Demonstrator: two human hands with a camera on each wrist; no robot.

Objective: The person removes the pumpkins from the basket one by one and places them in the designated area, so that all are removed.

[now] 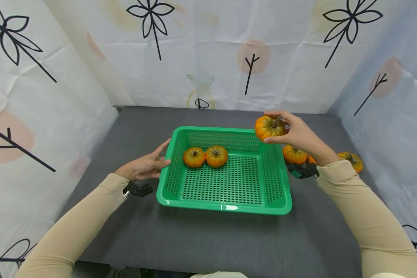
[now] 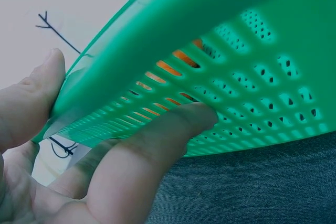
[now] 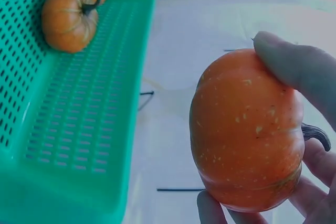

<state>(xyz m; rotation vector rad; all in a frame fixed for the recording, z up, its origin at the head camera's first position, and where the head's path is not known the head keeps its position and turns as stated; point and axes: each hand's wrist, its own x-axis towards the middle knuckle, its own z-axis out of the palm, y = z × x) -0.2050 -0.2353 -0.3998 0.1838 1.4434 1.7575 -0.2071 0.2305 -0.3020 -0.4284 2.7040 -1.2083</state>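
A green perforated plastic basket (image 1: 226,208) stands on the grey table. My left hand (image 1: 144,166) holds its left edge; in the left wrist view one finger (image 2: 173,124) lies against the slotted wall below the rim. Two small orange pumpkins (image 1: 194,157) sit side by side in the basket's left half. Above the basket's back right corner my right hand (image 1: 295,131) grips another small pumpkin (image 1: 265,128) between thumb and fingers. The right wrist view shows this pumpkin (image 3: 247,129) up close, its curved stem turned toward the palm.
Right of the basket, partly behind the right forearm, lie more small pumpkins (image 1: 294,155), one (image 1: 351,160) near the table's right edge. Printed cloth walls (image 1: 212,58) enclose the grey table (image 1: 201,243) at the back and both sides.
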